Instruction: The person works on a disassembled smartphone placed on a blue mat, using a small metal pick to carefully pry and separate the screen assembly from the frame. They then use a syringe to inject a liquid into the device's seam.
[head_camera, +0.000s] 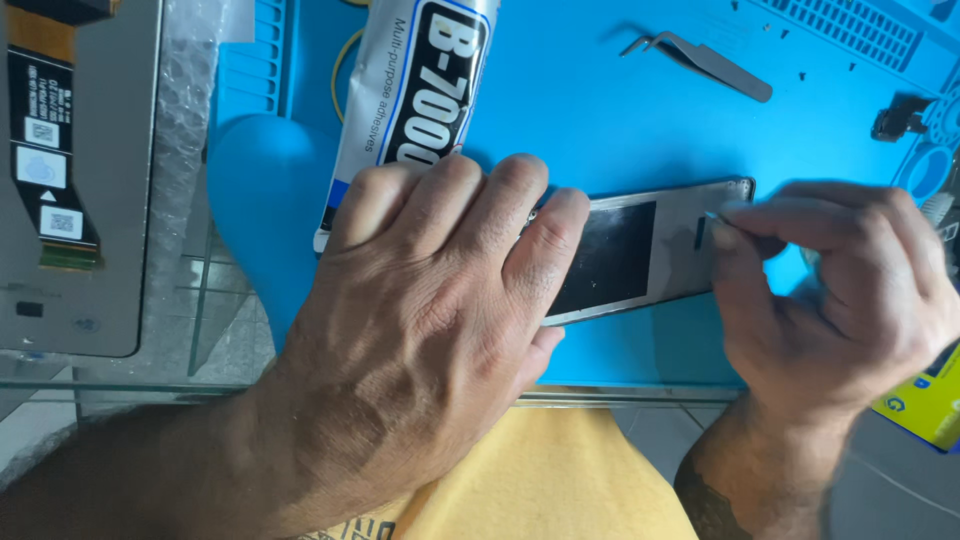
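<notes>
A flat grey phone frame (640, 250) with a dark rectangular panel lies on a blue work mat (600, 110). My left hand (430, 290) presses palm-down over its left half and covers that part. My right hand (830, 290) pinches something small and pale between thumb and forefinger at the frame's upper right corner; what it is cannot be made out.
A large tube of adhesive (415, 90) lies at the top behind my left hand. Metal tweezers (705, 62) rest at the upper right, a small black part (900, 115) beyond them. A grey display panel with a flex cable (70, 180) lies at the left. A yellow cloth (540, 480) is below.
</notes>
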